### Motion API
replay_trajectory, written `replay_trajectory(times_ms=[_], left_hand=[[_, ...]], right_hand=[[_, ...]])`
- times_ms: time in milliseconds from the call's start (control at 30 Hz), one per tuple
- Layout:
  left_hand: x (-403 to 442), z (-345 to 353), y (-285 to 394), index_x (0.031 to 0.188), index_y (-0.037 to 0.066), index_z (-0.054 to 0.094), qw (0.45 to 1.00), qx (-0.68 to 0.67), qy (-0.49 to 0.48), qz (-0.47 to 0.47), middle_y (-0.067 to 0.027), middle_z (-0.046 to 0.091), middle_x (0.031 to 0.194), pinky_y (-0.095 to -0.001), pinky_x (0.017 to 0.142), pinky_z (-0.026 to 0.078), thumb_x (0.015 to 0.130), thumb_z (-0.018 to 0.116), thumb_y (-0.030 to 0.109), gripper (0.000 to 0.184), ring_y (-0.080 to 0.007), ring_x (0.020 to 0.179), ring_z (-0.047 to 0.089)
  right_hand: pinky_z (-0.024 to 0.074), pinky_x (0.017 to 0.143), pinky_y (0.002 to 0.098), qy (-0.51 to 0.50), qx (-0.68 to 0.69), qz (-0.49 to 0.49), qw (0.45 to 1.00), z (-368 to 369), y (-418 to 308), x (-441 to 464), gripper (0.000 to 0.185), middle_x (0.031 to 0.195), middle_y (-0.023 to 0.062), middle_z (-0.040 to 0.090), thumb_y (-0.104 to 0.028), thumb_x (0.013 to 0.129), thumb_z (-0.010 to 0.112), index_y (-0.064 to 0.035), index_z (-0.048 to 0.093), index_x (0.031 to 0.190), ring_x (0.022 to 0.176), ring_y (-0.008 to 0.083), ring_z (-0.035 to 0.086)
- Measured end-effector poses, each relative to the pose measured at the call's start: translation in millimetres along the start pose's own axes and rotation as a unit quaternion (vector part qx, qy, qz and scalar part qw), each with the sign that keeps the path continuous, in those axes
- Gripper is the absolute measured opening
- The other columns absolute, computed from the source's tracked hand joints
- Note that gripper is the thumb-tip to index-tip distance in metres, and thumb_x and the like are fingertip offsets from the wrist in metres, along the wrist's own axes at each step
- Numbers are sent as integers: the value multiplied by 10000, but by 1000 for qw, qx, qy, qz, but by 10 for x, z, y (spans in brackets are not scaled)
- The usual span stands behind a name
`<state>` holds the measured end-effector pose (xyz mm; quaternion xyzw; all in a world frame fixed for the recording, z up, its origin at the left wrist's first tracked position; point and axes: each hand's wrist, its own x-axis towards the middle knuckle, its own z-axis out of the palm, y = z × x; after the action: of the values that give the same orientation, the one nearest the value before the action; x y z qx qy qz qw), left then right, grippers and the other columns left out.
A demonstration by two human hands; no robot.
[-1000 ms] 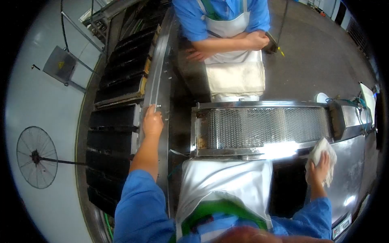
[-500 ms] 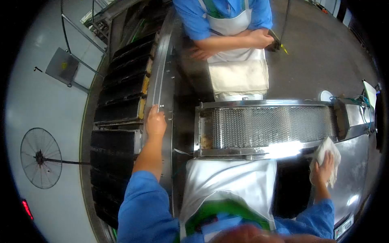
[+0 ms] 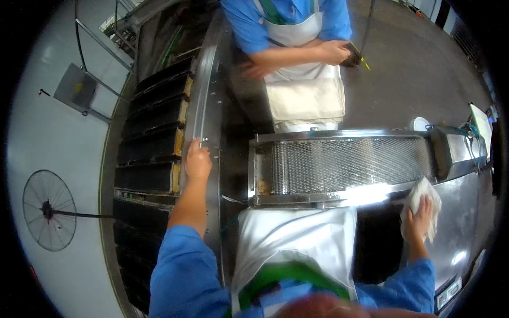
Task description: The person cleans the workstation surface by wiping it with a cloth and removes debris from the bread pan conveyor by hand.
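Note:
My left hand (image 3: 198, 160) rests on the long metal rail (image 3: 197, 119), its fingers curled over the edge. Beyond that rail runs a row of black trays (image 3: 148, 144), several with yellowish ends. My right hand (image 3: 420, 216) lies over a crumpled off-white cloth (image 3: 432, 204), gripping it against the sloping steel surface (image 3: 458, 212) at the right. Between my hands, in front of my white apron, stretches a metal mesh conveyor (image 3: 339, 164) in a steel frame.
Across the mesh conveyor a person (image 3: 297, 50) in a blue shirt and white apron stands with arms crossed. A folded cream cloth (image 3: 306, 100) hangs before them. A steel box (image 3: 461, 151) caps the conveyor's right end. A fan (image 3: 49, 210) stands at the left wall.
The black trays have shifted along the rail toward my side. The whole view has slid slightly left. Both hands keep their places on the rail and the cloth.

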<state>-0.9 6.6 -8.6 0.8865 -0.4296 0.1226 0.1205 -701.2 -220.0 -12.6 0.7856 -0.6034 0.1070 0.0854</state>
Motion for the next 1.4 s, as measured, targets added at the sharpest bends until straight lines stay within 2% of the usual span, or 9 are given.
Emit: replay_trajectory(times_ms=[267, 533, 933, 1400], left_hand=[[6, -44, 34, 893, 18, 724, 1000, -2, -12, -6, -157, 557, 1333, -420, 994, 474, 797, 684, 58, 111, -332, 1237, 536], [-4, 4, 30, 861, 14, 713, 1000, 9, 10, 9, -163, 556, 1336, -414, 1024, 461, 805, 678, 58, 80, -331, 1267, 517], [-16, 2, 37, 881, 20, 722, 1000, 6, -1, 1, -159, 551, 1345, -410, 1016, 465, 805, 681, 56, 93, -323, 1268, 517], [-5, 18, 17, 893, 20, 719, 1000, 9, 2, 7, -161, 558, 1333, -418, 1004, 472, 803, 679, 45, 102, -335, 1260, 522]], right_hand=[[271, 1156, 482, -17, -6, 9, 1000, 11, 11, 30, 691, 1465, 167, 435, -124, 745, 709, -41, 455, 1382, 1383, 407, 343], [262, 1161, 478, -10, -5, 3, 1000, 29, 8, 16, 697, 1477, 161, 424, -174, 764, 709, -42, 441, 1393, 1390, 402, 331], [253, 1168, 473, -14, 4, 7, 1000, 22, 24, 13, 713, 1489, 154, 409, -128, 739, 699, -51, 439, 1399, 1401, 389, 318], [246, 1167, 484, -2, 3, -3, 1000, -1, -4, 6, 711, 1474, 163, 420, -150, 733, 701, -38, 446, 1387, 1396, 402, 321]])
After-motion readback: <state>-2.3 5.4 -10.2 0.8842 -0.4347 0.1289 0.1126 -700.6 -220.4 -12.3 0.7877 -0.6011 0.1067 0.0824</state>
